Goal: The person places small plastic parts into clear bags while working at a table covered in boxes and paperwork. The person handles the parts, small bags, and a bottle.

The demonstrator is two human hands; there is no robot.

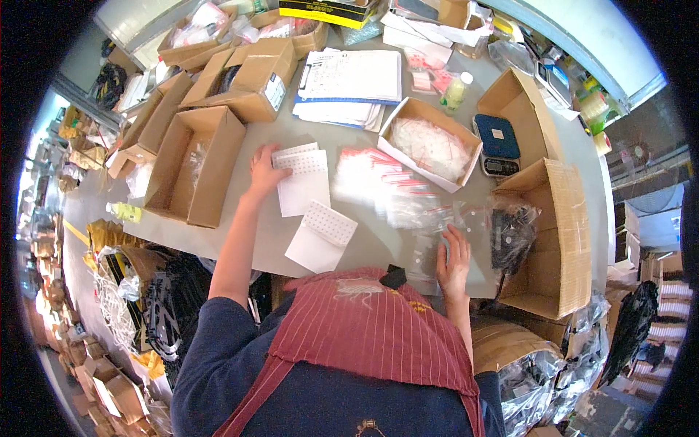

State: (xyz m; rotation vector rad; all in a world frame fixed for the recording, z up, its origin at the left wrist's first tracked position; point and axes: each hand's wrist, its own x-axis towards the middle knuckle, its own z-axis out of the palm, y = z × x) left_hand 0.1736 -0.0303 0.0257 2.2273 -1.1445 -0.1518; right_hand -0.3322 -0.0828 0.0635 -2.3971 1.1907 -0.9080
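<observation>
My left hand (266,175) rests at the left edge of a small stack of white sheets (304,191) printed with rows of small marks. Its fingers are apart and touch the upper sheets. Nearer to me lies another white sheet of the same kind (322,237), turned at an angle. My right hand (453,264) lies with its fingers stretched out beside clear plastic bags (422,255) near the front edge of the table. Between the hands spreads a pile of clear zip bags (375,182) with red strips along their tops.
A cardboard box (195,164) stands at the left, and another (550,240) at the right beside bagged black parts (513,233). Farther back are a white box of small bags (429,146), a scale (497,138), a clipboard with papers (349,76) and a bottle (456,93).
</observation>
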